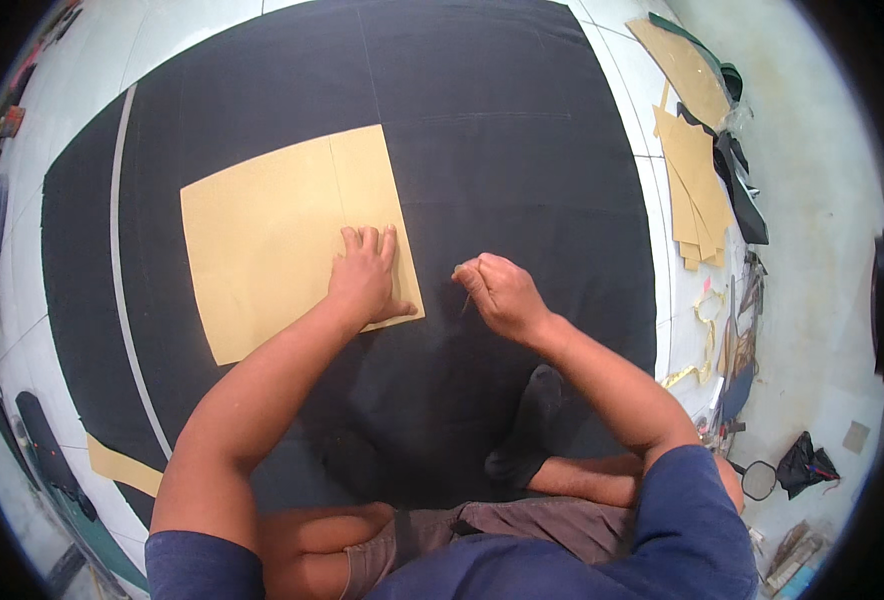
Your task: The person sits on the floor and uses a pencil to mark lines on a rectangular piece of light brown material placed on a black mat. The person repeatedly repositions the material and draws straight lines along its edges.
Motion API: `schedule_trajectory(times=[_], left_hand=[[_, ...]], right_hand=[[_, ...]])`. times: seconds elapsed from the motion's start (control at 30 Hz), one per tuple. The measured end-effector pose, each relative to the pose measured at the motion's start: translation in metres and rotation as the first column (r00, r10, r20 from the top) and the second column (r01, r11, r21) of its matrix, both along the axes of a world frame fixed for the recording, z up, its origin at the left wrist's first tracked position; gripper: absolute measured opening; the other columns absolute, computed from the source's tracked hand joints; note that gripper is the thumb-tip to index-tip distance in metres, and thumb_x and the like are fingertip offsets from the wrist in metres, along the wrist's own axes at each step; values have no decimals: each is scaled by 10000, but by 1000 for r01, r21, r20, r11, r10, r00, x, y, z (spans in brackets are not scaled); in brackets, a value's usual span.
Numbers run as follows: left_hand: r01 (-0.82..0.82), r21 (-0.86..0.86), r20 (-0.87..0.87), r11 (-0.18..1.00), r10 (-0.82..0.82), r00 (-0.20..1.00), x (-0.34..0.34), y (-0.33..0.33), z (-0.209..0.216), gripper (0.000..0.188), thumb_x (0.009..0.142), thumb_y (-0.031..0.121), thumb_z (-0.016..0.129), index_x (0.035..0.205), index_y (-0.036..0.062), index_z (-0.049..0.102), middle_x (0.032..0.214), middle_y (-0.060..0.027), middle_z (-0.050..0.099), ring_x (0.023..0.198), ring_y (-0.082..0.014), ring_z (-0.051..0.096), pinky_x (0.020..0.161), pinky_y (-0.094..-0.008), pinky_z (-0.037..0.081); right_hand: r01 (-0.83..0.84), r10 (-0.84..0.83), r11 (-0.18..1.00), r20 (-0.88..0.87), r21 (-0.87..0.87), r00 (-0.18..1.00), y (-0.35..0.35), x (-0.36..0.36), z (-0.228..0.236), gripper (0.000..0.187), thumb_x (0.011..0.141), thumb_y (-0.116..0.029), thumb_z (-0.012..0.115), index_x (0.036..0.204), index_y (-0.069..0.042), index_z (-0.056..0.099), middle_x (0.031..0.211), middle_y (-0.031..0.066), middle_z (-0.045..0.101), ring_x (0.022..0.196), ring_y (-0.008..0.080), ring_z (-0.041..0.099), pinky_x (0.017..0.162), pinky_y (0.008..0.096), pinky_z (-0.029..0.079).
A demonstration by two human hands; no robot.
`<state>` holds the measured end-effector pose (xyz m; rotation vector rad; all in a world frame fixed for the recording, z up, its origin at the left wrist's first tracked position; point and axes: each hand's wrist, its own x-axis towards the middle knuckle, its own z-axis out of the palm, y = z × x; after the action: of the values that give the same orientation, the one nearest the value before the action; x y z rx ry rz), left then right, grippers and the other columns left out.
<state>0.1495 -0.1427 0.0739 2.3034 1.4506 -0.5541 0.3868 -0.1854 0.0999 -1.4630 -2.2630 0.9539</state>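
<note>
A large black cloth [522,180] lies spread beneath me, with faint pale lines marked on it. On its middle left rests a four-sided tan paper pattern piece [262,240], with a thin line running down it. My left hand [364,282] presses on the piece near its right edge, fingers spread and thumb by the lower right corner. Just to the right of the paper, my right hand [502,297] is held over the black cloth with thumb and forefinger pinched together. Something small and pale shows at the fingertips, with a thin thread-like strand below; its kind is unclear.
A long pale strip [119,230] crosses the cloth's left side. On the tiled floor at right lie several tan paper pieces [697,185], a yellow measuring tape [705,340] and assorted tools. My black-socked foot [527,425] rests on the cloth. Another tan piece [122,465] lies lower left.
</note>
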Motion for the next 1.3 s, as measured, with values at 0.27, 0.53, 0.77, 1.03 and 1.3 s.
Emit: schedule_trajectory(times=[0.27, 0.53, 0.77, 1.03, 1.3], left_hand=[[-24, 28, -61, 999, 25, 998, 13, -8, -2, 1417, 639, 774, 855, 1667, 38, 215, 1589, -297, 364, 1509, -543, 291, 1094, -607, 489], [-77, -1, -59, 997, 76, 995, 18, -8, -4, 1387, 660, 743, 862, 1660, 31, 217, 1591, -311, 344, 1505, -569, 280, 1107, -647, 463], [-71, -6, -44, 997, 71, 997, 17, -9, -2, 1410, 650, 746, 867, 1663, 22, 205, 1605, -324, 333, 1519, -571, 267, 1129, -653, 442], [-48, 17, -83, 999, 49, 995, 17, -9, -1, 1429, 646, 783, 846, 1669, 27, 196, 1600, -320, 346, 1512, -563, 290, 1115, -633, 467], [-72, 26, -70, 997, 73, 995, 17, -6, -4, 1436, 618, 751, 876, 1684, 62, 204, 1598, -269, 373, 1503, -547, 310, 1099, -638, 474]], right_hand=[[33, -61, 984, -160, -176, 985, -27, -7, -22, 183, 1060, -171, 629, 1121, -15, 704, 1082, 159, 735, 1001, 343, 718, 880, 428, 577], [-56, 33, 989, -165, -135, 986, -31, -17, -33, 141, 1017, -147, 642, 1080, -27, 679, 1046, 170, 716, 1007, 383, 693, 876, 477, 566], [-53, 45, 996, -99, -78, 994, -34, -21, -40, 136, 1005, -154, 652, 1069, -37, 679, 1030, 159, 731, 983, 380, 706, 848, 487, 574], [-63, 59, 997, -70, -54, 996, -34, -22, -44, 134, 1000, -145, 644, 1063, -33, 680, 1021, 159, 733, 975, 377, 709, 835, 487, 579], [-110, 112, 992, -31, 57, 993, -22, -31, -50, 138, 1014, -185, 621, 1033, -52, 651, 958, 143, 691, 925, 375, 688, 794, 503, 568]])
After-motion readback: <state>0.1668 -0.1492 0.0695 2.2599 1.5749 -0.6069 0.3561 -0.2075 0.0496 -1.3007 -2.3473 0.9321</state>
